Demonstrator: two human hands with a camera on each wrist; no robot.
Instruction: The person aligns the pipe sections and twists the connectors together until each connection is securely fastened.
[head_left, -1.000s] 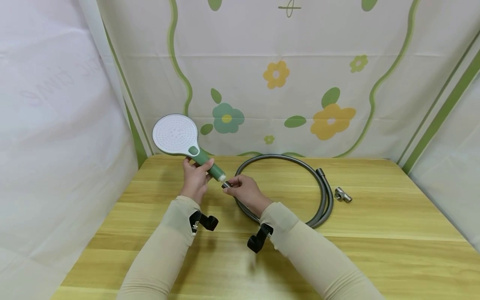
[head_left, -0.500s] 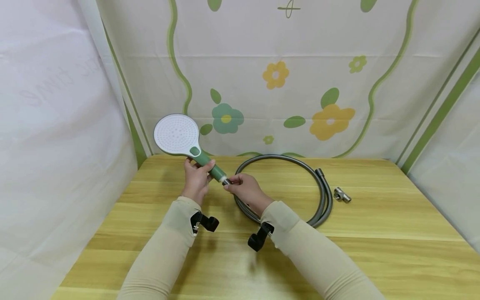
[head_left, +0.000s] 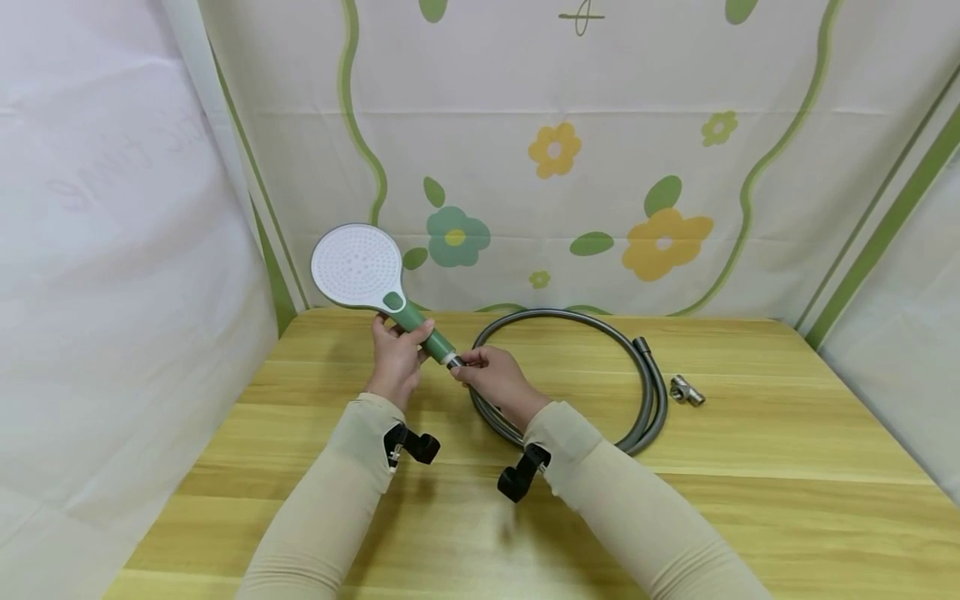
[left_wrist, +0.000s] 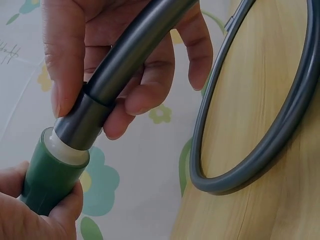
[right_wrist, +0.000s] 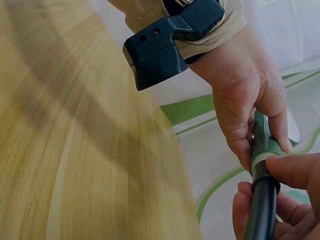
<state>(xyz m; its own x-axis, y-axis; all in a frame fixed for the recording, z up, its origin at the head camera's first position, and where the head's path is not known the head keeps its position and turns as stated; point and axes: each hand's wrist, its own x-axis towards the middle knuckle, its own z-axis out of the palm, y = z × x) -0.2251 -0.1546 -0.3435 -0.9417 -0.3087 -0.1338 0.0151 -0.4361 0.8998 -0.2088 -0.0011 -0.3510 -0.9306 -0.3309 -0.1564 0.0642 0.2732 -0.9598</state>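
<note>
My left hand [head_left: 396,360] grips the green handle of a shower head [head_left: 357,265], whose white spray face is turned up toward me. With thumb and fingers, my right hand [head_left: 498,379] pinches the dark end collar [left_wrist: 84,122] of a grey shower hose [head_left: 647,392]. In the left wrist view the collar sits over the white threaded end [left_wrist: 67,151] of the handle, and a band of white still shows between collar and green rim. Both hands are above the wooden table. The rest of the hose lies coiled on the table, its other end at the right of the loop.
A small metal tee fitting [head_left: 686,390] lies on the wooden table [head_left: 787,433], right of the hose coil. A flower-printed curtain [head_left: 600,167] rises behind the table's back edge, and white cloth [head_left: 127,292] hangs at the left.
A second ago the hose collar was apart from the handle's white end; my right hand has brought it up and left onto that end. The shower head has shifted only slightly.
</note>
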